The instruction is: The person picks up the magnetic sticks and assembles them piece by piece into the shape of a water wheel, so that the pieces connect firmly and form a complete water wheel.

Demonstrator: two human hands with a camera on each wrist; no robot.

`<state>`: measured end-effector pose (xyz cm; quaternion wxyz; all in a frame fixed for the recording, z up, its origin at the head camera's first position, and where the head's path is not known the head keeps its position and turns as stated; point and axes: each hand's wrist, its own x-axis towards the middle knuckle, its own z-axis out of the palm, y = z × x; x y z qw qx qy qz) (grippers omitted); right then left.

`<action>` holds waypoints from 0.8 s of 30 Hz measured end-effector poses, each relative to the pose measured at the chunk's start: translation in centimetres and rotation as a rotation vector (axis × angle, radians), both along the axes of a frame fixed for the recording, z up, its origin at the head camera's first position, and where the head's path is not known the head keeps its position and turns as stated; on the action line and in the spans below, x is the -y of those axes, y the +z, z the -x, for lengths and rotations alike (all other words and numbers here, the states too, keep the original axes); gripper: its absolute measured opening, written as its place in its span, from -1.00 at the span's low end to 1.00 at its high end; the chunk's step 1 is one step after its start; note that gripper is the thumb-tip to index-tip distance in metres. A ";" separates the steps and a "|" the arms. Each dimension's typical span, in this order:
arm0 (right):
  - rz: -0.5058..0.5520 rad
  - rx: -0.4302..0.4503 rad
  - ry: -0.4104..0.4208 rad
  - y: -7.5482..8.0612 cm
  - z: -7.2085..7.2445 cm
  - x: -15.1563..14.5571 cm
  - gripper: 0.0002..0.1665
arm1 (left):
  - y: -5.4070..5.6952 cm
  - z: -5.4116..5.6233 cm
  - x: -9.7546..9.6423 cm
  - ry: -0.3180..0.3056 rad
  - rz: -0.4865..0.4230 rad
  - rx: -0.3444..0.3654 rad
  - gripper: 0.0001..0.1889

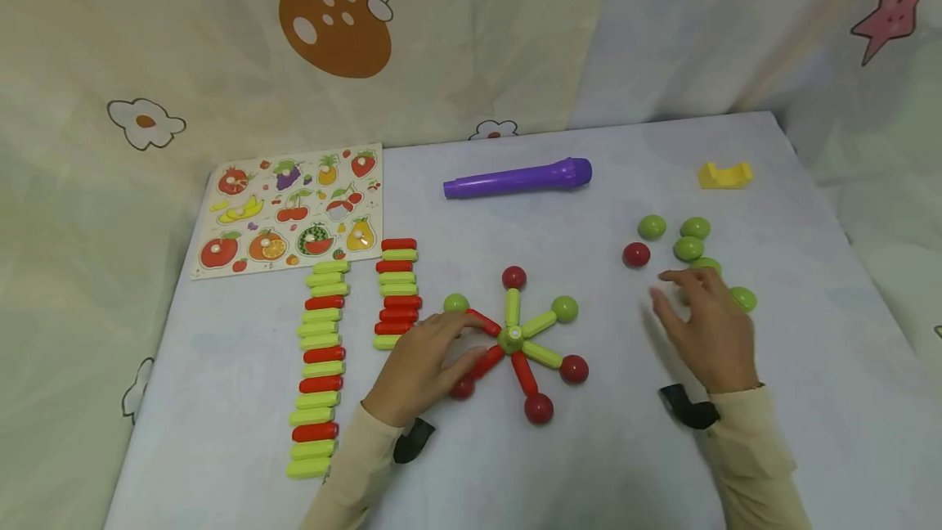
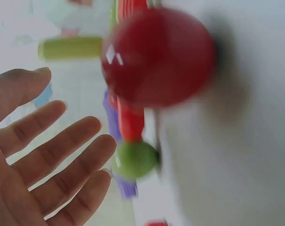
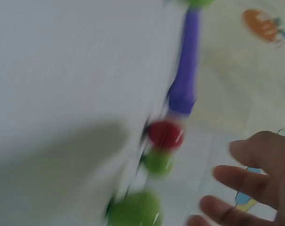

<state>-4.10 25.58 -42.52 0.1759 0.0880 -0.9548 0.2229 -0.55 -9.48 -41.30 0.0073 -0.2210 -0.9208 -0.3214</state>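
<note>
My left hand (image 1: pixel 419 362) hovers at the left side of a star of magnetic building sticks and balls. In the left wrist view its fingers (image 2: pixel 62 146) are spread and hold nothing. Red and yellow-green sticks fan out from the green hub ball (image 1: pixel 508 342), each tipped by a red or green ball. One yellow-green stick (image 2: pixel 69 48) stands upright from the middle. A large red ball (image 2: pixel 158 56) is closest to the left wrist camera. Above a cluster of loose green balls (image 1: pixel 688 249), my right hand (image 1: pixel 710 334) hangs with loosely bent fingers, partly hiding some balls.
Red and yellow-green sticks lie in two columns (image 1: pixel 321 355) on the left. Behind them is a fruit puzzle board (image 1: pixel 253 264). A purple toy microphone (image 1: pixel 515 179) lies at the back. A yellow block (image 1: pixel 725 177) and a loose red ball (image 1: pixel 636 254) are on the right.
</note>
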 end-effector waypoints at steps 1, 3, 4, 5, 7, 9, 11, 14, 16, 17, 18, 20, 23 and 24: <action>-0.039 0.010 -0.035 0.1 0.2 -0.9 -0.67 | -0.1 -0.2 0.5 0.020 0.002 -0.003 -0.63; -0.104 0.071 -0.072 0.0 0.3 -2.4 -0.62 | -0.4 -0.4 1.3 0.056 0.008 -0.011 -0.62; -0.128 0.110 -0.073 -0.1 0.4 -2.7 -0.61 | -0.6 -0.5 1.6 0.069 0.006 -0.013 -0.62; -0.140 0.158 -0.065 -0.2 0.4 -2.9 -0.60 | -0.8 -0.6 1.7 0.077 0.002 -0.010 -0.62; -0.132 0.210 -0.027 -0.3 0.2 -2.8 -0.61 | -0.9 -0.6 1.7 0.076 0.000 0.000 -0.62; -0.084 0.232 0.041 -0.4 0.1 -2.0 -0.62 | -0.9 -0.5 1.3 0.053 -0.003 -0.001 -0.61; -0.028 0.221 0.132 -0.2 -0.1 -0.5 -0.60 | -0.8 -0.3 0.6 0.012 -0.013 -0.009 -0.62; 0.076 0.164 0.300 0.7 -0.2 2.4 -0.51 | -0.7 0.3 -0.8 -0.056 -0.023 -0.031 -0.61; 0.166 0.131 0.419 1.7 -0.4 4.6 -0.43 | -0.7 0.7 -1.6 -0.100 -0.022 -0.047 -0.62; 0.217 0.114 0.482 2.2 -0.5 5.6 -0.40 | -0.7 0.9 -2.0 -0.115 -0.017 -0.062 -0.62; 0.271 0.108 0.541 2.6 -0.6 6.6 -0.38 | -0.8 1.0 -2.3 -0.125 -0.012 -0.072 -0.63; 0.373 0.107 0.648 3.2 -0.9 8.4 -0.36 | -0.8 1.2 -2.7 -0.137 -0.006 -0.095 -0.66; 0.449 0.113 0.746 3.3 -1.1 10.2 -0.40 | -0.9 1.3 -2.8 -0.131 -0.005 -0.118 -0.72; 0.450 0.116 0.759 3.2 -1.1 10.7 -0.41 | -1.0 1.3 -2.8 -0.127 -0.009 -0.118 -0.74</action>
